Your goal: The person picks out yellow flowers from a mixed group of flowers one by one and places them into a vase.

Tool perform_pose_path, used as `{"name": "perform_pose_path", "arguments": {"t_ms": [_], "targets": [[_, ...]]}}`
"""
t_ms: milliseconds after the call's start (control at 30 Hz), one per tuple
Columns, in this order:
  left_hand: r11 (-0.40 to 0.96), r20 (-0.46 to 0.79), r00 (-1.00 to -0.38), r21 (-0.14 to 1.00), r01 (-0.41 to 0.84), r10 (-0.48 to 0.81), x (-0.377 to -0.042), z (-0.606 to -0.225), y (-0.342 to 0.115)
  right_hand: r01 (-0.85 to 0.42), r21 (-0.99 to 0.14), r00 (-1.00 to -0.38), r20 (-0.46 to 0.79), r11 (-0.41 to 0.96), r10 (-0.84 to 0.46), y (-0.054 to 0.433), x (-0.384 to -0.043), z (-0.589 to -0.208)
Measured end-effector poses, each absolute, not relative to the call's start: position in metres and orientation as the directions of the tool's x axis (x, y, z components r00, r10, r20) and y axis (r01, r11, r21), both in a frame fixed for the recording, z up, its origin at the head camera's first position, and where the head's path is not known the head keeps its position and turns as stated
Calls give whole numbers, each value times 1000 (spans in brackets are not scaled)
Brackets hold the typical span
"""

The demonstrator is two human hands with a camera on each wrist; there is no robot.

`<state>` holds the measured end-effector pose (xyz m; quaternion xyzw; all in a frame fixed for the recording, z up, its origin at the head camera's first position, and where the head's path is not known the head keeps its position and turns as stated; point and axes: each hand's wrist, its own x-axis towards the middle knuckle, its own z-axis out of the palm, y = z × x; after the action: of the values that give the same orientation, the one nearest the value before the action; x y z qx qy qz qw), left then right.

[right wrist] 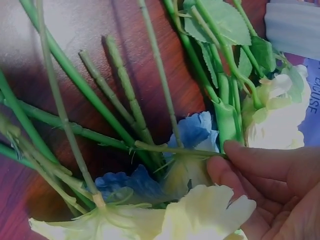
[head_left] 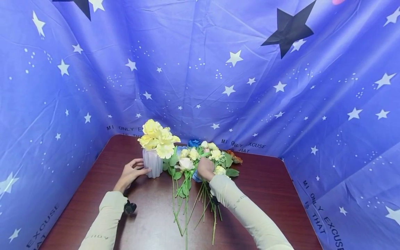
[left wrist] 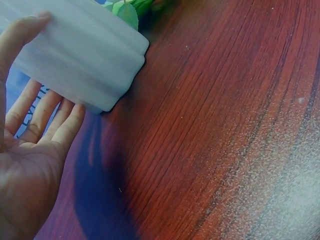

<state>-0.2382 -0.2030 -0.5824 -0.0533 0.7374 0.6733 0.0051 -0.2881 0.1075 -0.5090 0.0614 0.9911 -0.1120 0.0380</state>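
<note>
A pale ribbed vase [head_left: 153, 166] stands at the left of the flower pile, with large yellow flowers [head_left: 160, 137] in its top. My left hand [head_left: 130, 174] holds it from the left; in the left wrist view the thumb lies along the vase [left wrist: 87, 57] and the fingertips touch its other side. Over the loose flowers, my right hand [head_left: 206, 169] reaches down. In the right wrist view its thumb and forefinger pinch the end of a thin green flower stem [right wrist: 180, 150]; which bloom belongs to that stem I cannot tell. Cream flowers [right wrist: 207, 212] and blue petals [right wrist: 197, 131] lie beside the fingers.
Loose artificial flowers overlap on the brown table [head_left: 150, 222], their stems pointing toward me. A white rose [head_left: 185, 164] lies near the vase, a blue flower [head_left: 194, 143] behind, an orange flower [head_left: 235, 158] at the right. Star-printed blue cloth [head_left: 200, 69] encloses the table's back and sides.
</note>
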Motion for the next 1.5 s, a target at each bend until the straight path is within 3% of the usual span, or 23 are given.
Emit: {"name": "perform_pose_path", "arguments": {"t_ms": [367,567,933,1233,1500], "targets": [[86,-74,-995,993,-80,-71,-238,-581,-203,160,-208,-963,-249,965,106,114,-300,-492],[83,-70,-995,994,-75,-66,-238,-580,-203,199,-380,-946,-315,903,76,121,-308,-485],[93,-65,-995,993,-72,-71,-239,-581,-202,297,-575,-912,-408,762,48,131,-316,-473],[91,-67,-995,993,-73,-72,-238,-583,-203,245,-772,-938,-342,587,-59,131,-306,-458],[76,-72,-995,994,-78,-75,-239,-583,-203,237,-833,-929,-345,500,-134,131,-301,-441]]}}
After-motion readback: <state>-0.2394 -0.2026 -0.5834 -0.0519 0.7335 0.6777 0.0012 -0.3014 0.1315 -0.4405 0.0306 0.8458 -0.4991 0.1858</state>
